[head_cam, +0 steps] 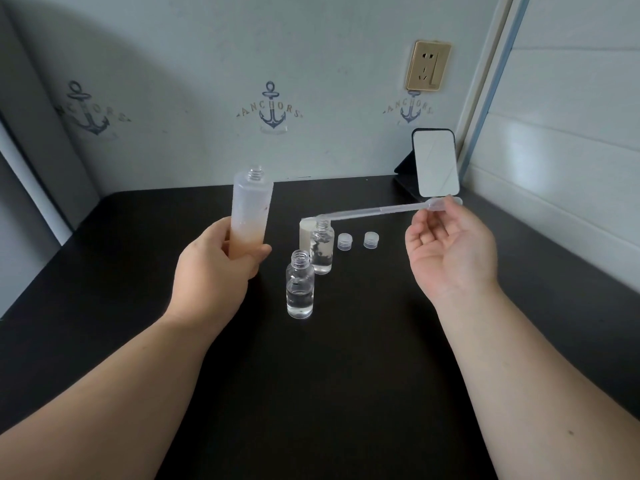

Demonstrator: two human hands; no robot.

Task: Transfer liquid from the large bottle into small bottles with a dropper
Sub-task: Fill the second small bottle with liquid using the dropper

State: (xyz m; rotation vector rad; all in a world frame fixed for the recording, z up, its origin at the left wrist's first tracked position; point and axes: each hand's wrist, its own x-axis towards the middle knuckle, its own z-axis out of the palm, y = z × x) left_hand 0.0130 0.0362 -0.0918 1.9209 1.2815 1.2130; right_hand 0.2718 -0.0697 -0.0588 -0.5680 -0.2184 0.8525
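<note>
My left hand [214, 268] grips the lower part of the large frosted bottle [250, 206], held upright with its cap off above the dark table [346, 375]. My right hand [450, 247] pinches the bulb of a clear plastic dropper [374, 212], which lies almost level with its tip pointing left, over the neck of the far small bottle [322, 249]. A second small clear bottle [300, 289] stands nearer me, open and partly filled with clear liquid.
Two small clear caps [345, 241] [370, 239] sit right of the far bottle. A whitish cap [305, 233] stands behind it. A small mirror on a black stand [435, 162] is at the back right, below a wall socket [428, 65].
</note>
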